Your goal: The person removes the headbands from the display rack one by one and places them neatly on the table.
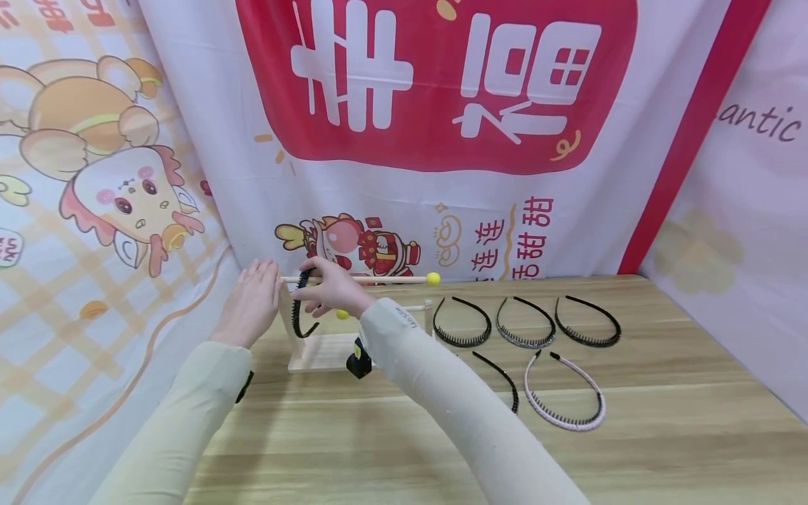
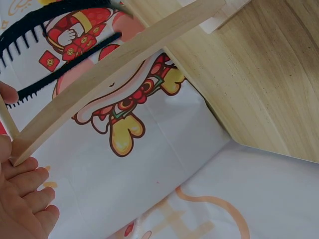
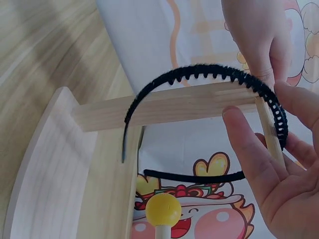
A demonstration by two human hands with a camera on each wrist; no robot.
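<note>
My right hand (image 1: 334,287) holds a black toothed headband (image 1: 297,315) around the upper rod of a wooden rack, close to the left upright. In the right wrist view, that headband (image 3: 204,70) loops around the pale rod (image 3: 269,129), with my fingers on its near side. My left hand (image 1: 249,301) rests against the top of the wooden upright (image 2: 99,82), its fingers mostly straight. The rack's base (image 1: 322,353) stands on the table. Yellow balls (image 1: 432,279) cap the rod ends. My right sleeve hides part of the rack.
Several headbands lie on the table (image 1: 663,393) to the right: black ones (image 1: 463,344), a glittery silver one (image 1: 527,344) and a pink one (image 1: 568,424). A further black headband (image 1: 505,379) is partly behind my right sleeve. Printed cloths (image 1: 208,175) hang at the back and sides.
</note>
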